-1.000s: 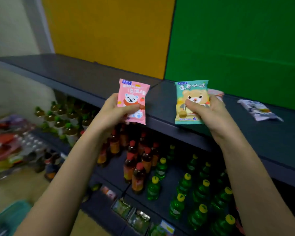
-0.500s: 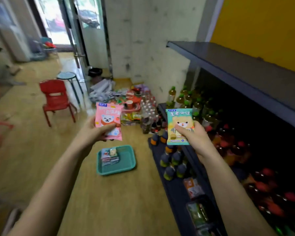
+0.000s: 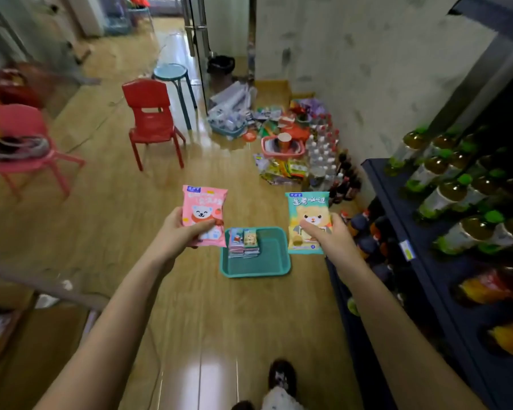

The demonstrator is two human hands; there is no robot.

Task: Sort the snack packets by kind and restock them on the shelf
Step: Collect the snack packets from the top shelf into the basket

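My left hand [image 3: 176, 233] grips a pink snack packet [image 3: 204, 209] with a white bear on it, held upright. My right hand [image 3: 332, 239] grips a teal-and-yellow snack packet [image 3: 307, 216] with a brown bear, also upright. Both packets hover above the wooden floor, on either side of a teal tray [image 3: 274, 258] lying on it. A small stack of further snack packets [image 3: 245, 242] sits in the tray's left part. The dark shelf unit [image 3: 427, 261] stands at my right, its upper snack shelf out of view.
Rows of green-capped and dark bottles [image 3: 444, 196] fill the shelf at right. A heap of goods and a pink basket [image 3: 282, 147] lies by the wall ahead. A red chair [image 3: 150, 119], a pink chair [image 3: 24, 143] and a stool [image 3: 172, 75] stand further off. My shoe [image 3: 282, 377] is below.
My view swung from the upper shelf down and left to the floor. Both hands still hold their packets and now hover over the teal tray, which looks closer than half a second ago.
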